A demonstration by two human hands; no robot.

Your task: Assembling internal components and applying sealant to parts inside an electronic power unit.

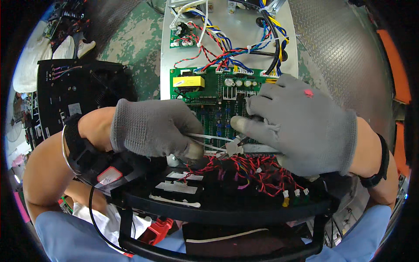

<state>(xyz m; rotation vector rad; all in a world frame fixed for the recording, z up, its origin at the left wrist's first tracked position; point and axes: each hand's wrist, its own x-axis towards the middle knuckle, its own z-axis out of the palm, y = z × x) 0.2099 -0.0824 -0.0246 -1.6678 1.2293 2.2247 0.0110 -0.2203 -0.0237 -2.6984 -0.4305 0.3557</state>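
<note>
My left hand (pixel 161 126), in a grey knit glove, is closed with thumb and finger pinching thin white strands (pixel 209 137). These lead right to a small pale piece (pixel 234 147) above the front edge of a green circuit board (pixel 214 118). My right hand (pixel 305 122), gloved alike with a red mark on its back, bends over the board's right part, thumb pointing left. A grey flat metal tool (pixel 261 149) emerges from beneath it beside the pale piece; its kind is unclear. Red twisted wires (pixel 262 172) bunch just below.
The board sits on a pale metal plate (pixel 168 56) with a smaller green board (pixel 183 35) and bundled coloured wires (pixel 231 48). A black frame (pixel 222 209) runs close in front of me. At left lies a black panel (pixel 78 94); orange objects (pixel 395 65) stand far right.
</note>
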